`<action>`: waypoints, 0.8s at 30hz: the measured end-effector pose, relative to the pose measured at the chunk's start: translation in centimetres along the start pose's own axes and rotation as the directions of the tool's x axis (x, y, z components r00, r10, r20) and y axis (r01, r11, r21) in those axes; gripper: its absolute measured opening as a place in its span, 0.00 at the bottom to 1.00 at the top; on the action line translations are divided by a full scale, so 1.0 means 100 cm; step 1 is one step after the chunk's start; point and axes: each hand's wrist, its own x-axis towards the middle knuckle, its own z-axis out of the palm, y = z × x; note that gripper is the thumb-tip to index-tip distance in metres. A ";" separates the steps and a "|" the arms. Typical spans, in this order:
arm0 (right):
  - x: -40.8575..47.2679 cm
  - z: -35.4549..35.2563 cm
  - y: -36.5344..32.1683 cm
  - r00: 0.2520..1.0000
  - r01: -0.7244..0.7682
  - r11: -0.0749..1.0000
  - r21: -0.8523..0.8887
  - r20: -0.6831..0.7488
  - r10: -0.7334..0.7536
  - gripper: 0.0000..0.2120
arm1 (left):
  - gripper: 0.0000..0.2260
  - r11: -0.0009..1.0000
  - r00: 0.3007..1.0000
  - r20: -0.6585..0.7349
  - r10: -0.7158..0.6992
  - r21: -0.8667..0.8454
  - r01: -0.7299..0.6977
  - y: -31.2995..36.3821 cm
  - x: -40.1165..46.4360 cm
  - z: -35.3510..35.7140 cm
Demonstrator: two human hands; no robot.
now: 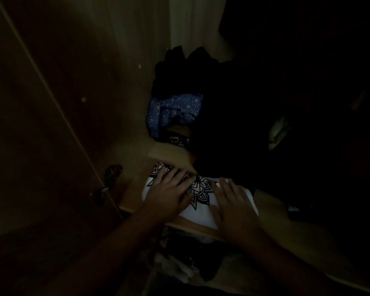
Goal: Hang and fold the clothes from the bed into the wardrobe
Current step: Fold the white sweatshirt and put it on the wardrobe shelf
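A folded white shirt (198, 211) with a black mandala print lies on a wooden wardrobe shelf (135, 189). My left hand (169, 191) presses flat on the shirt's left part, fingers spread over the print. Over the shirt's right part lies my right hand (233, 201), fingers straight and pointing inward. The scene is very dim.
On the shelf above sits a pile of clothes: a blue patterned garment (173, 110) under black ones (179, 67). Dark hanging clothes (265, 124) fill the right side. The wardrobe door (41, 103) with a metal hinge (112, 171) stands at left. More clothes (179, 263) lie on the shelf below.
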 end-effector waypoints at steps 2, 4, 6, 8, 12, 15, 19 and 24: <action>0.001 0.020 -0.002 0.996 -0.011 1.000 -0.013 0.083 0.012 0.31 | 0.25 0.998 0.996 0.080 -0.031 0.059 0.026 -0.004 -0.002 0.012; 0.003 0.030 -0.005 0.993 -0.021 0.999 -0.028 0.119 0.024 0.32 | 0.26 0.997 0.995 0.087 -0.038 0.070 0.032 -0.012 -0.001 0.013; 0.007 0.032 -0.012 0.990 -0.039 0.999 -0.002 0.135 0.039 0.33 | 0.25 0.995 0.996 0.076 -0.053 0.086 0.046 -0.023 -0.003 0.011; 0.016 0.033 -0.027 0.989 -0.051 0.998 0.033 0.140 0.046 0.33 | 0.25 0.994 0.994 0.088 -0.072 0.093 0.064 -0.038 -0.006 0.008; 0.034 0.039 -0.054 0.987 -0.039 0.995 0.093 0.157 0.024 0.32 | 0.27 0.990 0.983 0.138 -0.121 0.083 0.110 -0.069 -0.013 -0.002; 0.042 0.043 -0.057 0.986 -0.022 0.995 0.099 0.169 0.005 0.32 | 0.27 0.987 0.976 0.164 -0.140 0.108 0.123 -0.076 -0.012 -0.003; 0.041 0.041 -0.050 0.984 -0.005 0.996 0.084 0.179 -0.010 0.32 | 0.28 0.984 0.977 0.172 -0.128 0.145 0.103 -0.073 -0.009 -0.001; 0.035 0.036 -0.043 0.981 0.037 0.997 0.060 0.188 -0.048 0.31 | 0.34 0.984 0.972 0.197 -0.125 0.147 0.097 -0.070 -0.010 -0.005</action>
